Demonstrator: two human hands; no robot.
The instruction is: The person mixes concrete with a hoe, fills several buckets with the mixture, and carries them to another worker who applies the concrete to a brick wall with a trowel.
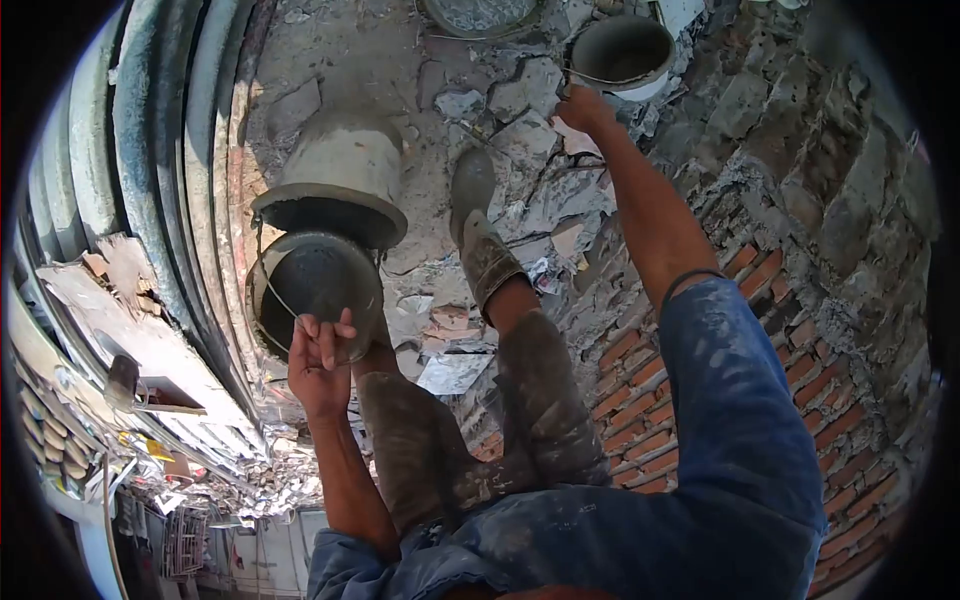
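Note:
At the lower left, my left hand [322, 355] has curled fingers hooked on the thin wire handle of a grey bucket [318, 285], whose open mouth faces up. Another bucket [350, 165], crusted with cement, lies tipped on its side just beyond and touches its rim. My right arm stretches forward, and my right hand [588, 110] is closed on the handle of a dark bucket [622, 55] with a pale lower side at the upper right. The inside of this bucket looks coated grey.
A round tub [480, 12] with greyish liquid stands at the top edge. Broken slabs and rubble [530, 150] cover the ground around my boots. Exposed brickwork [650, 400] lies at the right, long pipes [140, 150] at the left, and debris [250, 480] at the lower left.

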